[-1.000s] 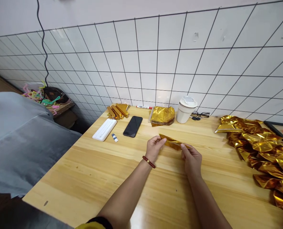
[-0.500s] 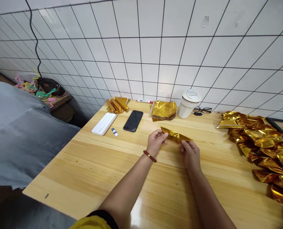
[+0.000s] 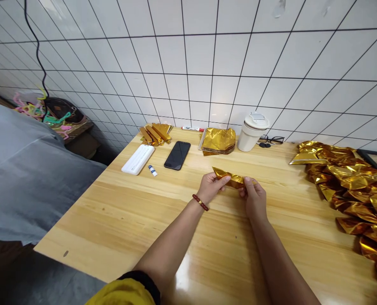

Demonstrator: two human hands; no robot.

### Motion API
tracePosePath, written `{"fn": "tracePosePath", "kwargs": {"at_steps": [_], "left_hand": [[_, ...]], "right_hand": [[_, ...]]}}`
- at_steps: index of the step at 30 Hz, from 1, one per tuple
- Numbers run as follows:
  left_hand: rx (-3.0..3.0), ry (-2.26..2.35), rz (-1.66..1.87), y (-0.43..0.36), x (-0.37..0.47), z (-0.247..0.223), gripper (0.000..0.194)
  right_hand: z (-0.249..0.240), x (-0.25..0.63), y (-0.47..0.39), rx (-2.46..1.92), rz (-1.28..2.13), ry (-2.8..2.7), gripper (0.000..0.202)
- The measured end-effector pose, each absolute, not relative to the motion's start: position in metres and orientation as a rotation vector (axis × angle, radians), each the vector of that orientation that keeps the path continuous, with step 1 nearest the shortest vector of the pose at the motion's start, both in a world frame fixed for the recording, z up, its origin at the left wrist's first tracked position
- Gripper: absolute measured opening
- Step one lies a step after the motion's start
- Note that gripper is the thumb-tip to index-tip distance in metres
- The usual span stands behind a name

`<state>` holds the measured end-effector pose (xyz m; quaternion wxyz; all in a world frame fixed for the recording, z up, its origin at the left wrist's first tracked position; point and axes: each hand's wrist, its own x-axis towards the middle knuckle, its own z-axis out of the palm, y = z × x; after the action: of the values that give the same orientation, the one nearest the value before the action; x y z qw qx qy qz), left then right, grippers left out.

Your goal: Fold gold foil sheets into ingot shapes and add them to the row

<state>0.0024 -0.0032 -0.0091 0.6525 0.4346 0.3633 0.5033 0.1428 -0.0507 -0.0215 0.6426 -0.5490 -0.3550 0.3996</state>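
Observation:
A strip of folded gold foil paper (image 3: 234, 179) with a pointed left end is held up over the wooden table (image 3: 118, 228). My left hand (image 3: 211, 186), with a dark red bead bracelet (image 3: 200, 202) at the wrist, pinches it near its left part, thumb on top. At the other end my right hand (image 3: 253, 195) grips the foil paper, its thumb pressed on the upper face and covering most of the right tip. The fingers beneath the strip are partly hidden.
Behind the hands lie a stack of gold foil sheets (image 3: 218, 140), a phone (image 3: 177, 155), a white power bank (image 3: 138, 159), a small glue stick (image 3: 152, 170), folded strips (image 3: 156, 134), a marker (image 3: 192, 128), a cup (image 3: 253, 131) and glasses (image 3: 271, 141). Folded foil pieces (image 3: 350, 182) heap at right.
My right thumb has moved inward and up onto the foil paper's face. My left thumb reaches further along the strip. The camera view has tilted slightly.

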Motion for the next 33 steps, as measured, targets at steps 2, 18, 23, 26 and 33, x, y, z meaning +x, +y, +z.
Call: {"fn": "tracePosePath", "kwargs": {"at_steps": [2, 18, 23, 26, 33], "left_hand": [[0.922, 0.815, 1.127, -0.004, 0.001, -0.009, 0.043], [0.958, 0.801, 1.043, -0.004, 0.003, -0.008, 0.04], [0.873, 0.835, 1.1, -0.002, 0.004, -0.009, 0.045], [0.805, 0.835, 1.118, 0.001, 0.002, -0.011, 0.046], [0.701, 0.596, 0.871, 0.006, -0.015, -0.004, 0.044]], "right_hand": [[-0.021, 0.142, -0.049, -1.304, 0.882, -0.821, 0.038], [-0.017, 0.142, -0.051, -1.3, 0.851, -0.949, 0.036], [-0.02, 0.143, -0.051, -1.317, 0.828, -0.917, 0.038], [-0.024, 0.145, -0.05, -1.264, 0.885, -0.902, 0.038], [-0.025, 0.146, -0.049, -1.083, 1.101, -0.847, 0.034]]}}
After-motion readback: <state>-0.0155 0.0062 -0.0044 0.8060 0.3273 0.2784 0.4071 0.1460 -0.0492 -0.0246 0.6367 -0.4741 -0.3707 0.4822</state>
